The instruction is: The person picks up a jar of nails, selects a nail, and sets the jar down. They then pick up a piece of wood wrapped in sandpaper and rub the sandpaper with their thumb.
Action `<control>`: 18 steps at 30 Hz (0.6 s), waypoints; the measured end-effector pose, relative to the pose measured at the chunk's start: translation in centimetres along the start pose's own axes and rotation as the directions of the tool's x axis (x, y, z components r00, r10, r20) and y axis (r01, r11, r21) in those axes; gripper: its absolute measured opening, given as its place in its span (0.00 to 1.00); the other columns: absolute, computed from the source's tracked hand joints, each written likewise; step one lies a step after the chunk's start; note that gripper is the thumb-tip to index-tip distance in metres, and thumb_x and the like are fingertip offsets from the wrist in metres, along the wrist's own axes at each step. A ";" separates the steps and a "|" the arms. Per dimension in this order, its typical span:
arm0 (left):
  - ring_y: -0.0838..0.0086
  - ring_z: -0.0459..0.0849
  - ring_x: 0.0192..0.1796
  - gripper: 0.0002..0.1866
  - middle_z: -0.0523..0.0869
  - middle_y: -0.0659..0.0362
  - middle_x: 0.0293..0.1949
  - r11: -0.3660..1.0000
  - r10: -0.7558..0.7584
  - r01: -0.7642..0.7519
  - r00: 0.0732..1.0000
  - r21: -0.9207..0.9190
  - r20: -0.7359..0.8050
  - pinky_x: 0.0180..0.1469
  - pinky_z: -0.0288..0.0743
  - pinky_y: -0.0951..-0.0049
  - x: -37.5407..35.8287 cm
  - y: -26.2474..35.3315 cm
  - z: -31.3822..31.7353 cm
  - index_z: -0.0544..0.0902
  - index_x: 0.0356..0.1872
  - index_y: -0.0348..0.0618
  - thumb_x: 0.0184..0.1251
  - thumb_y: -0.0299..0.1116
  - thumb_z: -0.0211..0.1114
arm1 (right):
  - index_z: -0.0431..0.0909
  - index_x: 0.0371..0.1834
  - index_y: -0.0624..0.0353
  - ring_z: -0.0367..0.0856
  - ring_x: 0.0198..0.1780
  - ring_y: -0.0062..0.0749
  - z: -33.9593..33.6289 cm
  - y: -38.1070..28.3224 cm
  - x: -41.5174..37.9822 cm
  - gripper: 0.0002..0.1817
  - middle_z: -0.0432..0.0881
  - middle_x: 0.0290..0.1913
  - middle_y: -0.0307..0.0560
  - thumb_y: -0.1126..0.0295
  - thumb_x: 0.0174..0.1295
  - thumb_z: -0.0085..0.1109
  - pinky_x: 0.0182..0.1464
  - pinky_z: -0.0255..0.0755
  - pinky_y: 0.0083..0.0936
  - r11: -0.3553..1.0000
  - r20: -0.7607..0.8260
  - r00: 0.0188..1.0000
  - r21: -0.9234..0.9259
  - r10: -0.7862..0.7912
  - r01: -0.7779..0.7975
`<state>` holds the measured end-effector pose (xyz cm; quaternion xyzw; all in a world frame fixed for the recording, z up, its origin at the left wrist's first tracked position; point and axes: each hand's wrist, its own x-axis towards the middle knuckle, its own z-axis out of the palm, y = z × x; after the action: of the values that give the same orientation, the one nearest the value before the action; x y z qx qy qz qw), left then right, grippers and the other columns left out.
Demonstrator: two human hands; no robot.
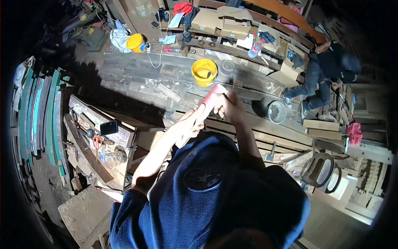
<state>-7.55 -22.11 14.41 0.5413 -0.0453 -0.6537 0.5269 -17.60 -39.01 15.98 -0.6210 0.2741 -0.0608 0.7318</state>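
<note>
In front of my chest I hold a long piece, seemingly wood, with a reddish upper end (213,93) and a paler lower end. My left hand (191,120) is wrapped round its middle, fingers closed. At the upper end, my right hand (226,106) is curled against the piece's side and slightly blurred. Whether something small sits inside that hand is hidden. Just beyond the hands, a yellow bucket (199,79) stands on the plank floor (141,68) with a dark object inside.
To the left, a workbench (126,145) carries a phone (109,128), orange-handled scissors (97,141) and a glass jar (112,159). A grey bucket (277,112) stands at right, near another person (325,74). Cardboard boxes (226,23) and a bottle (256,48) lie at the back.
</note>
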 end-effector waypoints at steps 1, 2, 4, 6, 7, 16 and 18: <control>0.80 0.67 0.14 0.27 0.71 0.63 0.19 1.000 -0.004 0.004 1.000 0.017 -0.001 0.15 0.61 0.80 0.0 0.1 0.2 0.71 0.37 0.49 0.69 0.66 0.55 | 0.78 0.36 0.59 0.70 0.18 0.14 -0.1 0.4 0.0 0.12 0.75 0.20 0.35 0.60 0.66 0.58 0.19 0.61 0.16 1.000 -0.014 1.000 0.002 0.011 -0.011; 0.80 0.67 0.14 0.27 0.71 0.64 0.19 1.000 -0.015 0.015 1.000 0.017 -0.020 0.15 0.60 0.80 -0.1 0.2 0.5 0.71 0.37 0.49 0.69 0.66 0.55 | 0.78 0.37 0.59 0.70 0.18 0.14 -0.3 0.9 0.2 0.12 0.75 0.20 0.35 0.61 0.66 0.58 0.18 0.61 0.16 1.000 -0.029 0.999 0.005 0.022 -0.021; 0.80 0.67 0.14 0.27 0.70 0.64 0.19 0.999 -0.035 0.036 0.998 0.016 -0.057 0.15 0.60 0.80 -0.2 0.3 1.1 0.71 0.37 0.51 0.68 0.67 0.55 | 0.77 0.39 0.60 0.71 0.19 0.15 -0.3 0.9 -0.2 0.12 0.75 0.21 0.35 0.62 0.66 0.59 0.18 0.62 0.16 0.999 -0.072 0.997 0.035 0.016 -0.013; 0.81 0.66 0.15 0.27 0.70 0.64 0.20 0.998 -0.048 0.049 0.998 0.036 -0.038 0.15 0.59 0.81 0.0 0.1 1.1 0.71 0.38 0.51 0.68 0.67 0.55 | 0.77 0.41 0.60 0.72 0.20 0.15 -0.1 0.6 -1.0 0.11 0.76 0.22 0.35 0.63 0.66 0.59 0.18 0.63 0.16 0.996 -0.127 0.992 0.092 -0.011 0.023; 0.81 0.66 0.15 0.27 0.70 0.65 0.20 0.997 -0.055 0.056 0.998 0.046 -0.029 0.15 0.59 0.81 0.2 0.0 1.1 0.71 0.38 0.51 0.68 0.67 0.55 | 0.77 0.42 0.60 0.73 0.20 0.15 -0.3 0.8 -1.1 0.11 0.76 0.23 0.35 0.63 0.66 0.59 0.17 0.63 0.16 0.996 -0.132 0.991 0.083 -0.016 0.027; 0.83 0.64 0.16 0.31 0.70 0.67 0.22 0.974 -0.159 0.192 0.958 -0.121 0.240 0.17 0.57 0.82 0.6 -0.1 0.8 0.74 0.36 0.52 0.66 0.72 0.51 | 0.75 0.52 0.63 0.74 0.21 0.18 -1.8 2.3 -1.1 0.18 0.80 0.31 0.41 0.61 0.66 0.60 0.19 0.65 0.17 0.985 -0.150 0.988 0.162 -0.029 0.054; 0.82 0.67 0.17 0.34 0.73 0.66 0.24 0.936 -0.198 0.273 0.930 -0.221 0.311 0.19 0.61 0.82 1.2 -0.5 0.3 0.77 0.39 0.51 0.64 0.75 0.48 | 0.74 0.55 0.65 0.74 0.21 0.19 -1.4 2.4 -1.6 0.21 0.80 0.34 0.43 0.61 0.66 0.60 0.20 0.66 0.19 0.944 -0.264 0.963 0.296 -0.064 0.143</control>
<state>-7.94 -22.93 13.36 0.3695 0.0316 -0.7835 0.4985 -20.23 -38.99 14.12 -0.4985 0.3180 -0.2199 0.7759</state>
